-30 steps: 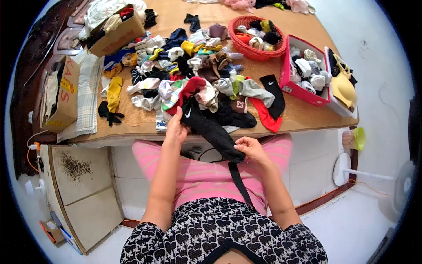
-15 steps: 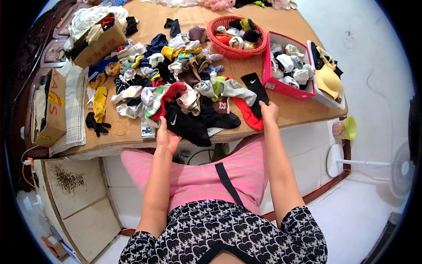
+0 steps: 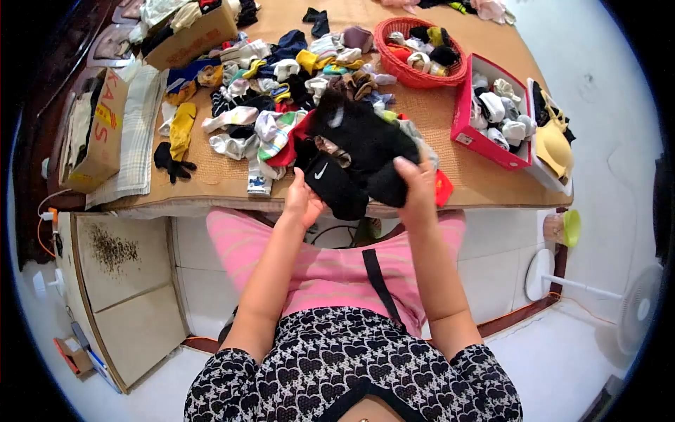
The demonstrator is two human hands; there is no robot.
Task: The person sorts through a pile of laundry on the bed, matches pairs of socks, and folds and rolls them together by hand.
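My left hand (image 3: pixel 304 201) is closed on the edge of a black sock with a white swoosh (image 3: pixel 337 190), at the table's front edge. In my right hand (image 3: pixel 419 188) is a second black sock (image 3: pixel 369 141), lifted and slightly blurred, its pale swoosh at the upper left. The two socks overlap in front of me. Behind them spreads a mixed sock pile (image 3: pixel 285 77), partly hidden by the raised sock. A yellow sock (image 3: pixel 183 130) and a small black sock (image 3: pixel 171 163) lie left of the pile. Something red (image 3: pixel 443 188) shows beside my right hand.
A red woven basket (image 3: pixel 401 73) and a pink box (image 3: pixel 460 130), both with socks inside, stand at the right. Beside them a white tray (image 3: pixel 560 184) bears a yellow bra (image 3: pixel 553 148). Cardboard boxes (image 3: pixel 112 141) (image 3: pixel 193 39) stand left. A white fan (image 3: pixel 636 309) is on the floor.
My right hand has brought its black sock leftward and up over the pile, beside the other black sock. My left hand keeps its sock. The view has shifted slightly.
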